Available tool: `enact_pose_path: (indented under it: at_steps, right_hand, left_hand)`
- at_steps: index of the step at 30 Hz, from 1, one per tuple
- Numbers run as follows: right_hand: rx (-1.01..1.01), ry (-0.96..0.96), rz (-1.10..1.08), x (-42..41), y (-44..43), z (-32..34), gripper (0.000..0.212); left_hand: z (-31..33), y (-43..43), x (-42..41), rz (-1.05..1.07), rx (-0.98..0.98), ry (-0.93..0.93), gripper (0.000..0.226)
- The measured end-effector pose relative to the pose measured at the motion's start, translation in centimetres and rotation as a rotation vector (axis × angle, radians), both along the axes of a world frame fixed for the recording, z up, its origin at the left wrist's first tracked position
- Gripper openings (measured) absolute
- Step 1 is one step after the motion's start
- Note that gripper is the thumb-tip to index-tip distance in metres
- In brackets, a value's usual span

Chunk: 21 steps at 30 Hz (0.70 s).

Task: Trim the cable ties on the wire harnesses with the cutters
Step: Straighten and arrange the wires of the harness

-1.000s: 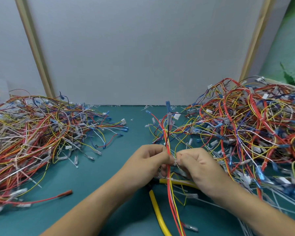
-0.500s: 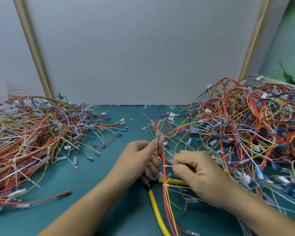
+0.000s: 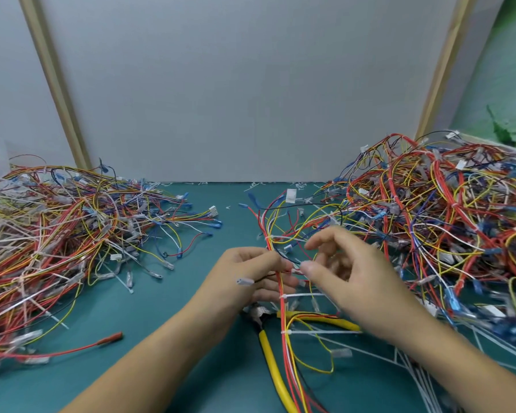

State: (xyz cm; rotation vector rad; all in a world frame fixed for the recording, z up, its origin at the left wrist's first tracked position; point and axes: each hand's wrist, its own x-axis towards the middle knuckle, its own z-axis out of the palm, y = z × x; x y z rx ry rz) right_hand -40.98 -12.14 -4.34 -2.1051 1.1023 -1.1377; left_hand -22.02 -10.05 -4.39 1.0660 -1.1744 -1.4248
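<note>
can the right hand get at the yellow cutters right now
Probably yes. The right hand holds nothing and hovers just above the yellow cutters lying on the mat. The wire harness that the left hand grips drapes across the handles, so it may snag.

matt teal mat (image 3: 167, 338), glossy yellow plastic cutter handles (image 3: 273, 362), wooden frame strips (image 3: 55, 81)

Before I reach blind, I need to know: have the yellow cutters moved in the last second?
No. The cutters still lie the same way, right of the red-tipped wire on the mat.
</note>
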Motion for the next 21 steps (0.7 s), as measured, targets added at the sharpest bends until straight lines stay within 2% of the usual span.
enact_pose_path:
  at_steps: [2,4,6,8,12,17,21]
  right_hand:
    - [-0.099,0.182,-0.013,-0.05,0.08,-0.06,0.010]
    - [-0.179,0.268,-0.027,-0.13,0.06,0.22,0.005]
    - [-0.193,0.244,-0.035,-0.29,-0.04,0.50,0.008]
    - [-0.148,0.183,-0.031,-0.39,-0.10,0.64,0.013]
    - [-0.046,0.104,0.020,-0.24,0.08,0.31,0.016]
    - [-0.028,0.007,0.047,0.29,0.61,0.11,0.012]
    - [-0.097,0.021,-0.002,0.45,0.74,0.04,0.017]
  left_hand:
    - [-0.09,-0.09,-0.02,-0.004,0.006,-0.005,0.035]
    - [-0.18,-0.32,-0.07,-0.004,0.003,-0.008,0.031]
    - [-0.02,-0.37,-0.09,-0.014,-0.022,0.007,0.034]
    - [-0.12,-0.28,0.03,-0.023,-0.130,-0.052,0.045]
    - [-0.59,-0.03,0.21,0.023,-0.338,-0.234,0.011]
    - [-0.84,-0.11,0.06,0.144,-0.425,-0.318,0.009]
    - [-0.99,-0.10,0.11,0.151,-0.483,-0.299,0.005]
